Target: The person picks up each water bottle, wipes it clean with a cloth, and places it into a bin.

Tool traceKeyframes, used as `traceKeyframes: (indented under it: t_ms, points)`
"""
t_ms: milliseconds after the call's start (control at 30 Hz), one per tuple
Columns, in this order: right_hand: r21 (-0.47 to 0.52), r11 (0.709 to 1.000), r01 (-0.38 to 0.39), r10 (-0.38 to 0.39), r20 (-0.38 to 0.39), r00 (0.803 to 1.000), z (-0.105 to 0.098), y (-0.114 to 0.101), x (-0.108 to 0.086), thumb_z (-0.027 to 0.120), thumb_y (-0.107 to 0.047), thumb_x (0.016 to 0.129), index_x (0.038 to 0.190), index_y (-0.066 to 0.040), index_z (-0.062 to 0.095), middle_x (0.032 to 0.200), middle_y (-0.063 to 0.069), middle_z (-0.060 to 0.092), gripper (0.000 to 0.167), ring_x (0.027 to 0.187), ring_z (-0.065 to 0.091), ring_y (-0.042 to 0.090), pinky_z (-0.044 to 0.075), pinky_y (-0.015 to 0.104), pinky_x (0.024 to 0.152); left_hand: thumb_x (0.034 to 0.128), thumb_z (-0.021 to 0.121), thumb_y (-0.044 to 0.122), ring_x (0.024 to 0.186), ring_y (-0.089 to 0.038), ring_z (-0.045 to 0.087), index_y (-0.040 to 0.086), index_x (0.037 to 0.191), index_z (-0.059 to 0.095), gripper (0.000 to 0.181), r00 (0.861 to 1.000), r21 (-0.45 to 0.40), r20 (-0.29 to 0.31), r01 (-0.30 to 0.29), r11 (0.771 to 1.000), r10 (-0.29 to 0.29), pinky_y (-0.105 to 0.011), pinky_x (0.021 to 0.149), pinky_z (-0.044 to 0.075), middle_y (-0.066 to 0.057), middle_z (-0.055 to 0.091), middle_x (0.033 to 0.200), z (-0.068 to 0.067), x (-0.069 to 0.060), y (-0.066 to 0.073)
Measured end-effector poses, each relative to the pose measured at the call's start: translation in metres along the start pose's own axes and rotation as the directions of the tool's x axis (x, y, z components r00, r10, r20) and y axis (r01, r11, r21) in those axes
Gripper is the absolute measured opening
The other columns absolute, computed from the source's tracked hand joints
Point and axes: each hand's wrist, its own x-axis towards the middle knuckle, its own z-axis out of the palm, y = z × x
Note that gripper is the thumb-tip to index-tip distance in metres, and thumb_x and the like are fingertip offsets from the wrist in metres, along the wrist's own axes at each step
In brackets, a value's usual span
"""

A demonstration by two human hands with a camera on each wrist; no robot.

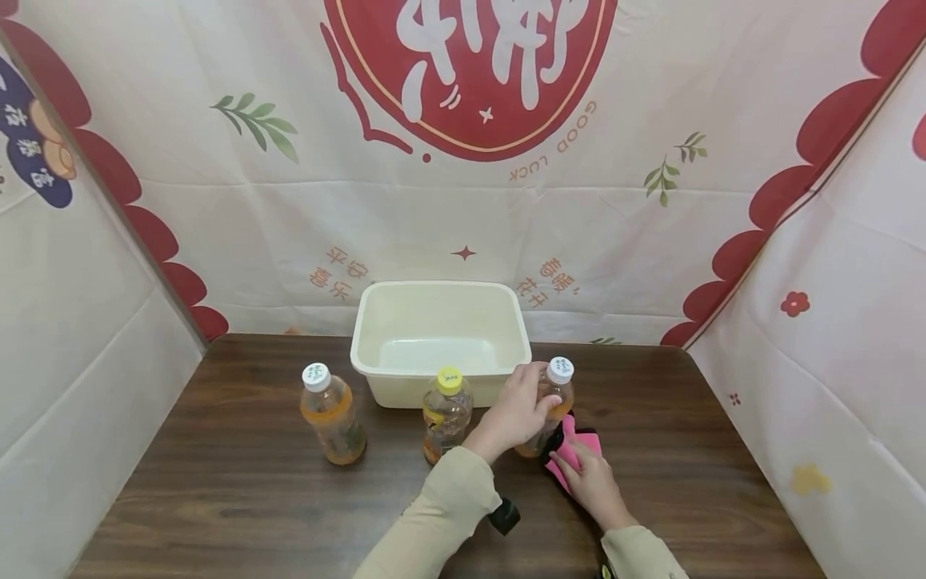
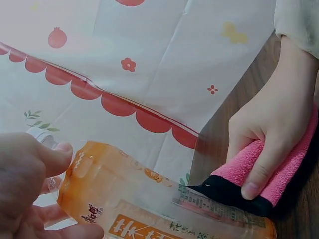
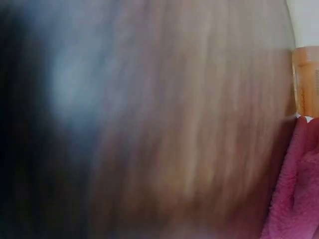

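The left hand point(image 1: 515, 408) grips the upper part of a clear bottle point(image 1: 555, 404) with a white cap and an orange band, at the right of the table. In the left wrist view that bottle point(image 2: 149, 189) looks tilted, with the left hand's fingers point(image 2: 55, 159) round its neck. A pink cloth point(image 1: 587, 442) with black edging is pinched by the right hand point(image 1: 595, 484). In the left wrist view the cloth point(image 2: 239, 167) lies against the bottle's lower side. Most of the right wrist view is blurred; pink cloth point(image 3: 296, 194) shows at its right edge.
A cream basin point(image 1: 391, 386) stands at the table's back. In front of it is a yellow-capped bottle point(image 1: 448, 418), and to its left a white-capped bottle point(image 1: 336, 426). A small black object point(image 1: 505, 515) lies beside the left sleeve. Printed curtains surround the brown table point(image 1: 239, 498).
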Motion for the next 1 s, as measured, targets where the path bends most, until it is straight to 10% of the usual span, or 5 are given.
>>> traceKeyframes:
  t_ms: [233, 433, 733, 1000]
  points:
    - [0.137, 0.990, -0.044, 0.065, -0.148, 0.987, -0.011, -0.012, 0.009, 0.069, 0.000, 0.076, 0.073, -0.006, 0.061, 0.063, 0.002, 0.056, 0.011, 0.059, 0.045, 0.003, 0.037, 0.019, 0.052, 0.0916, 0.050, 0.030, 0.115, -0.018, 0.046, 0.009, 0.133, 0.036, 0.048, 1.000, -0.010, -0.011, -0.011, 1.000, 0.011, -0.031, 0.093, 0.042, -0.008, 0.044, 0.125, 0.004, 0.000, -0.001]
    - [0.267, 0.963, -0.044, 0.114, -0.251, 0.961, -0.039, -0.041, 0.038, 0.066, 0.008, 0.075, 0.087, 0.005, 0.065, 0.072, 0.016, 0.064, 0.012, 0.061, 0.048, -0.004, 0.040, 0.014, 0.053, 0.0915, 0.050, 0.030, 0.115, -0.018, 0.047, 0.009, 0.132, 0.036, 0.048, 1.000, -0.015, -0.016, -0.006, 1.000, 0.005, -0.032, 0.094, 0.042, -0.008, 0.045, 0.124, 0.002, 0.000, -0.003]
    - [0.194, 0.978, 0.075, -0.037, -0.194, 0.980, -0.071, -0.057, 0.067, 0.068, 0.005, 0.075, 0.100, 0.003, 0.066, 0.092, 0.015, 0.067, 0.025, 0.073, 0.051, -0.007, 0.041, 0.007, 0.064, 0.0915, 0.052, 0.028, 0.111, -0.018, 0.048, 0.008, 0.129, 0.039, 0.044, 0.999, -0.003, -0.048, -0.007, 1.000, 0.006, -0.032, 0.093, 0.043, -0.009, 0.046, 0.119, 0.003, 0.002, 0.000]
    - [0.257, 0.965, -0.051, 0.088, -0.136, 0.987, -0.064, -0.051, 0.061, 0.065, 0.002, 0.080, 0.103, 0.005, 0.064, 0.090, 0.019, 0.066, 0.024, 0.072, 0.052, -0.007, 0.042, 0.006, 0.064, 0.0901, 0.054, 0.031, 0.104, -0.019, 0.048, 0.010, 0.126, 0.041, 0.044, 0.997, 0.008, -0.078, -0.019, 1.000, 0.020, -0.032, 0.088, 0.044, -0.007, 0.047, 0.113, 0.008, 0.001, -0.001]
